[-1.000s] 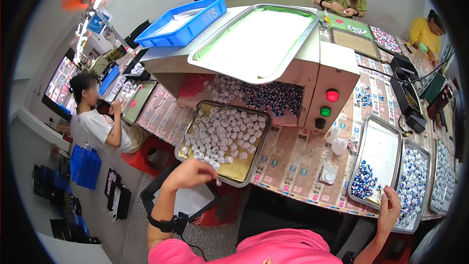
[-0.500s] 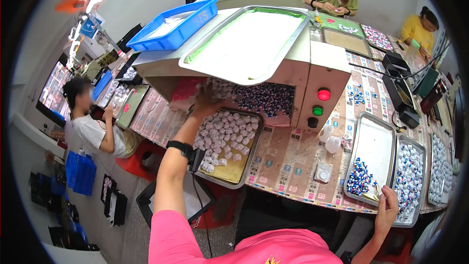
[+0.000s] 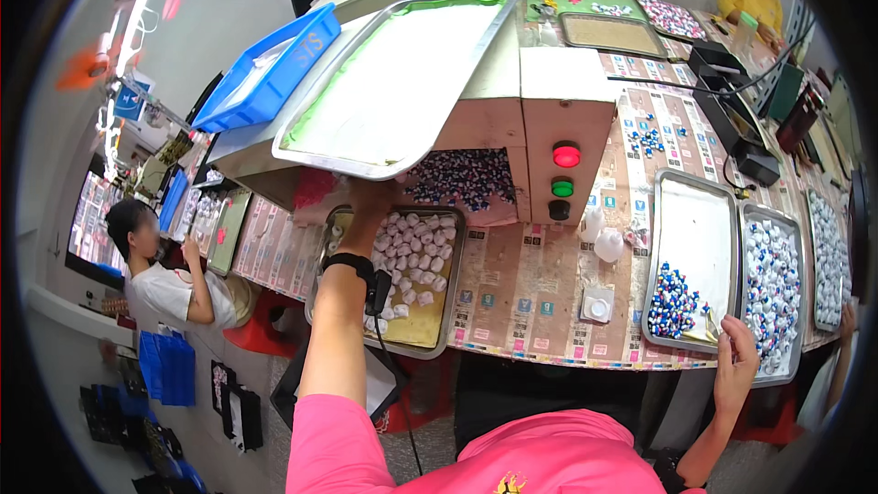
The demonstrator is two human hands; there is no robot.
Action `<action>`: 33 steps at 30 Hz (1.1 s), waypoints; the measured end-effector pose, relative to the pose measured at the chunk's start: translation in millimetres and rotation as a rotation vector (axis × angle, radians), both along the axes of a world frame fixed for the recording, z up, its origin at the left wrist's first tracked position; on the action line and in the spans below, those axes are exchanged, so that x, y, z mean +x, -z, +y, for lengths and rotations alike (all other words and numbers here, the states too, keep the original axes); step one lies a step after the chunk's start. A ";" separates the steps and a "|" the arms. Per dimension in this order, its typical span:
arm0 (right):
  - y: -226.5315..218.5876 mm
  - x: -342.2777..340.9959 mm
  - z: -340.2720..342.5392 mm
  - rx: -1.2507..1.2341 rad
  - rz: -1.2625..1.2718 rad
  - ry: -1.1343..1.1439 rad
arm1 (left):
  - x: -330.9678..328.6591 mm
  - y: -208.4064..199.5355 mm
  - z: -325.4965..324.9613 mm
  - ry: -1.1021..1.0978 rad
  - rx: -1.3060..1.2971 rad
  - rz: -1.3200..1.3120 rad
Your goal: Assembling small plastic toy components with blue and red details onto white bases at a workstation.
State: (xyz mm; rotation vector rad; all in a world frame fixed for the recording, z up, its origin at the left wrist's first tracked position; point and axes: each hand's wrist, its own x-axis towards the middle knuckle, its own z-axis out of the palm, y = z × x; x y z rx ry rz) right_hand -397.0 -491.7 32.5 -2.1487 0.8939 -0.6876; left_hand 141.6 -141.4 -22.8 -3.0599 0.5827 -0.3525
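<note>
From my remote seat, I have my left hand (image 3: 371, 198) at the mouth of the beige, box-shaped metal machine (image 3: 569, 96); its fingers are shadowed, so I cannot tell their spread or grip. Rounded white pieces (image 3: 416, 242) cover much of the gold-lined metal tray (image 3: 421, 329), bare toward its near side: partly done, I judge. Small blue-white-red pieces (image 3: 672, 302) lie heaped in the white-lined metal tray (image 3: 700, 220), apparently left to handle, beside my right hand (image 3: 736, 361), fingers half curled, any hold unclear
</note>
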 end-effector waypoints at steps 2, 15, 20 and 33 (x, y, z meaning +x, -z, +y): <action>0.3 -1.5 0.7 -0.007 0.006 0.008 | -8.7 -8.9 -4.5 -0.029 -0.027 0.004; -1.2 -13.3 5.2 -0.039 0.016 -0.010 | 15.0 7.3 17.8 0.157 -0.224 -0.200; 4.1 -15.6 5.1 -0.033 0.036 -0.008 | -4.5 8.1 37.9 0.272 -0.764 -0.106; 11.1 -11.9 11.5 0.017 0.045 -0.119 | -257.1 -6.7 41.3 0.394 -0.570 0.081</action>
